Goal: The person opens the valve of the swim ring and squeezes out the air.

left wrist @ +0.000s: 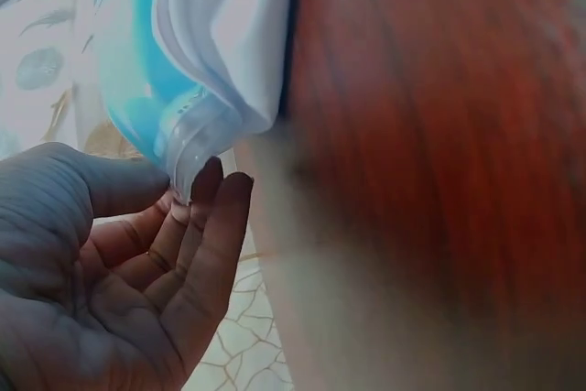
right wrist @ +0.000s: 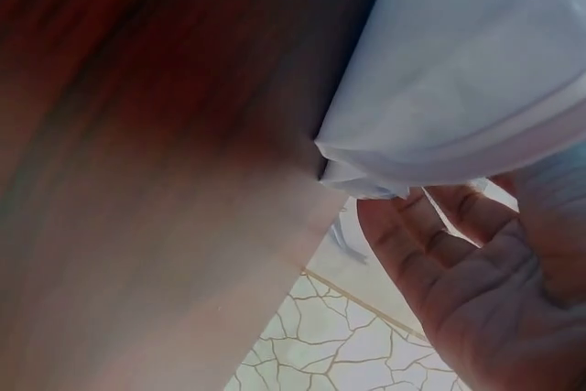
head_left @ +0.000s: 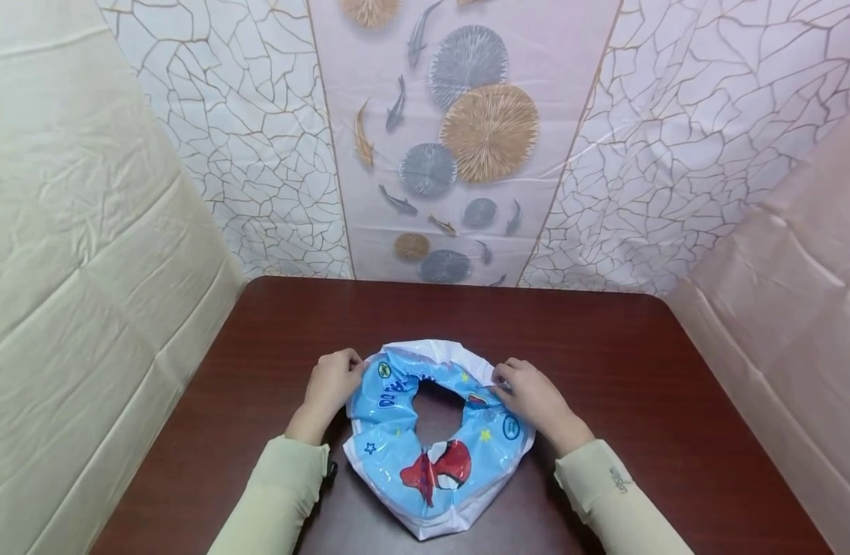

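A blue and white inflatable swim ring, soft and creased, lies on the table around its open middle. Its top bears a red cartoon figure, stars and lettering. At the ring's upper left edge is my left hand; in the left wrist view its thumb and fingertips pinch a clear plastic piece at the ring's edge. My right hand grips the upper right edge with curled fingers. Seen from the right wrist, those fingers meet the ring's white underside, which partly hides the fingertips.
The dark red-brown table has rounded far corners. Behind it hangs a patterned cloth with fish and round shapes. Pale quilted cloth closes off the left side, and similar cloth the right.
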### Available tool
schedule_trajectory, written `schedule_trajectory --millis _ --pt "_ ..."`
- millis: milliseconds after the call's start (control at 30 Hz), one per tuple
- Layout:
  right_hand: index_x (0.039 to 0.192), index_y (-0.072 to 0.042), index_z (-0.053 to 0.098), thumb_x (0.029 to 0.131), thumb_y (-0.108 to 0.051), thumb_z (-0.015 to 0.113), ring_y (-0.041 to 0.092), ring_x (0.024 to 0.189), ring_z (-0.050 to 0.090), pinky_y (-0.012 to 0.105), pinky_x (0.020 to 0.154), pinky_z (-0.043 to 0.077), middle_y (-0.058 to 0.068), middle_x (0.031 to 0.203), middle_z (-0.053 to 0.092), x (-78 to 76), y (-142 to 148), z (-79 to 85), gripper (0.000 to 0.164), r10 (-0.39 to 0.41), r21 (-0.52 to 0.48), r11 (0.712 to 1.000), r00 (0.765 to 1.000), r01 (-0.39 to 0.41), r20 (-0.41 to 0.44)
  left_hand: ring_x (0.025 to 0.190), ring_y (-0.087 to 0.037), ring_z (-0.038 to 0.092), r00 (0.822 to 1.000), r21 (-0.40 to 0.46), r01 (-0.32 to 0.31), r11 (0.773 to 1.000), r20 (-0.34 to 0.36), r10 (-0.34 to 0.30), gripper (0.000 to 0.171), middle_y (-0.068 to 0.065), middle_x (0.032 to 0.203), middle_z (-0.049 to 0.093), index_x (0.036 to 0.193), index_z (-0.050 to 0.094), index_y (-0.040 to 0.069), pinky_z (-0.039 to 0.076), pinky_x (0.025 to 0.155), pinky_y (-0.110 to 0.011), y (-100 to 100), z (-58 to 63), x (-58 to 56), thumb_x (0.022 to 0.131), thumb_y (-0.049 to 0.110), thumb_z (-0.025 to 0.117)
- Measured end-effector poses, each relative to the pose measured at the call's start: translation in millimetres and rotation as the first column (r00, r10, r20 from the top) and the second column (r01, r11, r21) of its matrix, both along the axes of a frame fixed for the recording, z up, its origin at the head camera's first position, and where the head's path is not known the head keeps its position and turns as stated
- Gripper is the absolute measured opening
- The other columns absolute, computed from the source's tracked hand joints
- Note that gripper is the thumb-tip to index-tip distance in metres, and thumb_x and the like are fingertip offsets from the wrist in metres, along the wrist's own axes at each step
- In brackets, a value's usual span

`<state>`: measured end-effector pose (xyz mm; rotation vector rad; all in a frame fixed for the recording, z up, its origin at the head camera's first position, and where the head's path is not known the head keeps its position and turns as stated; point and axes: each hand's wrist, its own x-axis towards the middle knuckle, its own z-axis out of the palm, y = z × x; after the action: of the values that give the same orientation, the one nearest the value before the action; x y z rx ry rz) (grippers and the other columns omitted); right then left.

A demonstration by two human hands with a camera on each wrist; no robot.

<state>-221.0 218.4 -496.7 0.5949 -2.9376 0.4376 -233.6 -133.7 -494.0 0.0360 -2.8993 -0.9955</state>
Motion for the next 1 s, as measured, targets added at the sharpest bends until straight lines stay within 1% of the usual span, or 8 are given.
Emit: schedule_trajectory --millis 100,233,333,467,600,700,900,1000 --pt "0.1 -0.011 0.074 0.088 -0.016 0.08 0.017 0.078 0.06 0.037 0.077 0.058 0.002 0.089 0.065 -2.0 1.0 0.0 0.014 0.007 -0.026 1.0 1.0 -0.007 -0.009 0.067 -0.019 0.058 1.0 -0.013 -0.003 1.0 0.015 0.003 0.017 -0.005 0.081 0.066 0.093 0.072 0.008 0.051 0.061 -0.034 -0.4 -0.2 -1.9 0.098 0.024 0.067" --pt "0.097 -0.011 0.075 0.09 -0.013 0.077 0.016 0.076 0.061 0.037 0.076 0.058 0.0 0.088 0.068 -5.7 5.3 -1.2 0.007 0.002 -0.117 0.993 1.0 -0.003 -0.013 0.067 -0.02 0.057 0.999 -0.024 -0.012 1.0 0.044 0.013 0.018 -0.004 0.079 0.064 0.091 0.069 0.008 0.049 0.06 -0.034 -1.3 -0.6 -4.5 0.099 0.024 0.065" --pt "0.097 -0.012 0.075 0.092 -0.012 0.075 0.015 0.075 0.06 0.036 0.073 0.056 -0.001 0.088 0.07 -8.0 10.4 -1.4 0.005 -0.022 -0.18 0.983 1.0 0.024 0.015 0.068 -0.021 0.057 0.998 -0.016 -0.014 1.0 0.064 0.015 0.018 -0.005 0.078 0.062 0.09 0.068 0.008 0.049 0.06 -0.034 -2.6 -2.0 -6.4 0.099 0.023 0.064" --pt "0.096 -0.013 0.075 0.096 -0.014 0.07 0.015 0.07 0.058 0.033 0.066 0.052 0.0 0.085 0.069 -11.1 18.3 -1.9 0.005 -0.077 -0.258 0.961 0.993 0.098 0.091 0.069 -0.021 0.057 0.996 -0.007 -0.029 1.0 0.086 0.029 0.019 -0.006 0.078 0.062 0.089 0.068 0.006 0.05 0.061 -0.034 -6.5 -4.4 -7.9 0.099 0.022 0.064" --pt "0.096 -0.014 0.074 0.098 -0.018 0.065 0.018 0.07 0.058 0.033 0.065 0.051 0.003 0.085 0.069 -14.8 27.0 -3.0 0.01 -0.141 -0.335 0.922 0.975 0.193 0.173 0.069 -0.022 0.058 0.995 0.001 -0.046 0.999 0.091 0.046 0.02 -0.007 0.077 0.062 0.088 0.069 0.004 0.049 0.061 -0.034 -13.3 -6.9 -9.3 0.099 0.02 0.064" --pt "0.097 -0.012 0.074 0.1 -0.022 0.063 0.02 0.074 0.059 0.034 0.068 0.05 0.004 0.088 0.069 -17.9 33.7 -4.1 0.015 -0.182 -0.359 0.898 0.957 0.255 0.225 0.07 -0.024 0.058 0.995 0.008 -0.06 0.998 0.083 0.06 0.021 -0.008 0.076 0.062 0.086 0.07 0.004 0.048 0.061 -0.035 -19.2 -8.1 -10.6 0.099 0.019 0.064" --pt "0.096 -0.008 0.072 0.1 -0.024 0.059 0.022 0.07 0.058 0.033 0.063 0.048 0.007 0.076 0.063 -23.5 44.4 -7.6 0.021 -0.263 -0.374 0.848 0.911 0.376 0.318 0.076 -0.026 0.059 0.99 0.022 -0.111 0.994 0.084 0.109 0.022 -0.01 0.081 0.065 0.09 0.072 0.002 0.051 0.065 -0.037 -28.8 -9.4 -12.0 0.098 0.022 0.065" --pt "0.097 -0.006 0.071 0.101 -0.023 0.059 0.022 0.068 0.058 0.033 0.061 0.048 0.008 0.076 0.062 -24.2 46.5 -9.1 0.021 -0.259 -0.377 0.844 0.905 0.382 0.337 0.078 -0.027 0.06 0.988 0.035 -0.123 0.992 0.093 0.119 0.023 -0.011 0.084 0.065 0.092 0.072 0.002 0.052 0.066 -0.039 -30.9 -9.9 -12.4 0.099 0.023 0.064"
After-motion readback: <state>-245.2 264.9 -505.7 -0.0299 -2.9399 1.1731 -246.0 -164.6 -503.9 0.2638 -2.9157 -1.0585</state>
